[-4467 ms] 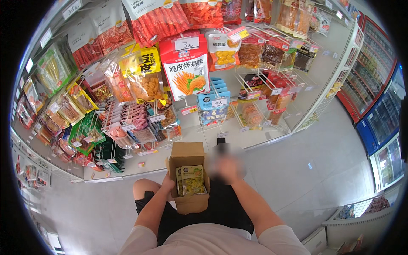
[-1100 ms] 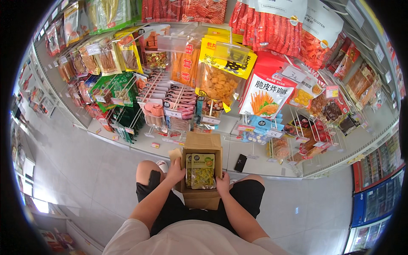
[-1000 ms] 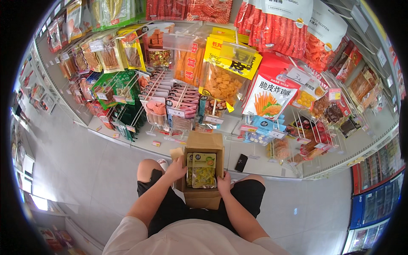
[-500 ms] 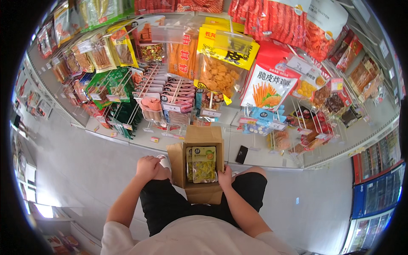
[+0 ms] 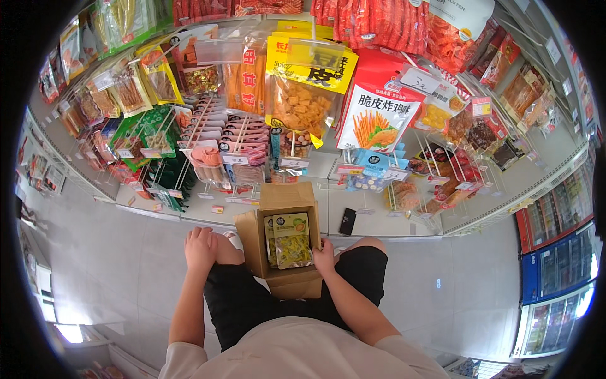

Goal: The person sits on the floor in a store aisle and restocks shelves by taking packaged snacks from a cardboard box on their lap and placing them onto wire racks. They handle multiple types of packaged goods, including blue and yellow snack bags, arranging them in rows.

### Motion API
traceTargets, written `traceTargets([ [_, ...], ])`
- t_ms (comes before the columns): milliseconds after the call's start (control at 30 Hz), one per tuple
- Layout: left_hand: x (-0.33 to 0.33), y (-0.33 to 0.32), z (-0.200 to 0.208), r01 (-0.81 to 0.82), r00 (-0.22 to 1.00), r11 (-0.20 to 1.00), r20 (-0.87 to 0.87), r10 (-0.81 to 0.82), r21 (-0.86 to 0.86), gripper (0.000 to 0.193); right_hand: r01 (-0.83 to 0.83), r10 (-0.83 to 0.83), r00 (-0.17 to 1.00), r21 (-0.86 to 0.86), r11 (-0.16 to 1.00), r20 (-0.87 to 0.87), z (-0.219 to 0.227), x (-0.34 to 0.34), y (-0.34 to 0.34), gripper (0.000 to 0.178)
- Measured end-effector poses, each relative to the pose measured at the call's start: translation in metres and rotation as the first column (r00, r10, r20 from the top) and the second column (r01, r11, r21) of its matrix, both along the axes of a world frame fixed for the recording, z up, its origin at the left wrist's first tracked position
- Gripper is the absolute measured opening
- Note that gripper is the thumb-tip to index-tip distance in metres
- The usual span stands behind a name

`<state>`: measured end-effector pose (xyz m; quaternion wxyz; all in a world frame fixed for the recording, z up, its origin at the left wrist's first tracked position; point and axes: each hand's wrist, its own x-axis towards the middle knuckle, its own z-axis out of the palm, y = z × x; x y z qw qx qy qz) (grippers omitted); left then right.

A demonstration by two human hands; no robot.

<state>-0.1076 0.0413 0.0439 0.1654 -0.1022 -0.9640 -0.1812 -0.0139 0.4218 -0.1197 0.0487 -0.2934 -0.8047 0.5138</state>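
Note:
An open cardboard box (image 5: pixel 251 243) stands between my knees with its flaps folded out. Flat yellow-green snack pouches (image 5: pixel 290 240) lie inside it, one overlapping another. My right hand (image 5: pixel 324 258) grips the box's right wall, thumb and fingers pinching the edge. My left hand (image 5: pixel 201 250) is beside my left knee, left of the box, its fingers loosely bent and holding nothing. Whether its palm touches the knee is hidden.
Ahead, a shelf unit carries hanging snack packs, among them a yellow bag (image 5: pixel 303 95) and a red-and-white bag (image 5: pixel 379 120). A dark phone (image 5: pixel 347 221) lies on the bottom shelf, right of the box. Blue-framed cases (image 5: pixel 558 271) stand at the far right.
My left hand has shifted left, off the top of the knee to its outer side. The right hand keeps its hold on the box. The whole view has shifted slightly.

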Motion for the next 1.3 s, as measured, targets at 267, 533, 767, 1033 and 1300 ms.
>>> traceTargets([
  [267, 0.044, -0.005, -0.011, 0.076, 0.994, 0.993, 0.085, -0.068, -0.093, 0.023, -0.026, 0.024, 0.999, 0.069, 0.997, 0.031, 0.000, 0.001, -0.003, 0.038],
  [533, 0.006, -0.019, -0.033, -0.078, 0.992, 0.992, 0.094, 0.088, -0.102, 0.018, -0.019, 0.019, 1.000, 0.044, 0.999, 0.005, 0.009, 0.001, -0.006, 0.037],
  [767, -0.001, -0.019, -0.036, -0.113, 0.949, 0.978, 0.274, 0.160, -0.178, 0.018, -0.012, 0.012, 1.000, 0.008, 1.000, 0.012, 0.001, -0.001, -0.003, 0.039],
  [1033, 0.002, -0.011, -0.052, -0.033, 0.951, 0.973, 0.292, 0.101, -0.231, 0.019, -0.062, 0.059, 0.997, 0.041, 0.997, 0.051, -0.006, -0.008, -0.008, 0.038],
  [1300, 0.035, 0.135, -0.058, -0.016, 0.954, 0.954, 0.289, -0.075, 0.300, 0.074, -0.090, 0.092, 0.984, 0.016, 0.996, -0.156, -0.046, 0.004, 0.006, 0.037],
])
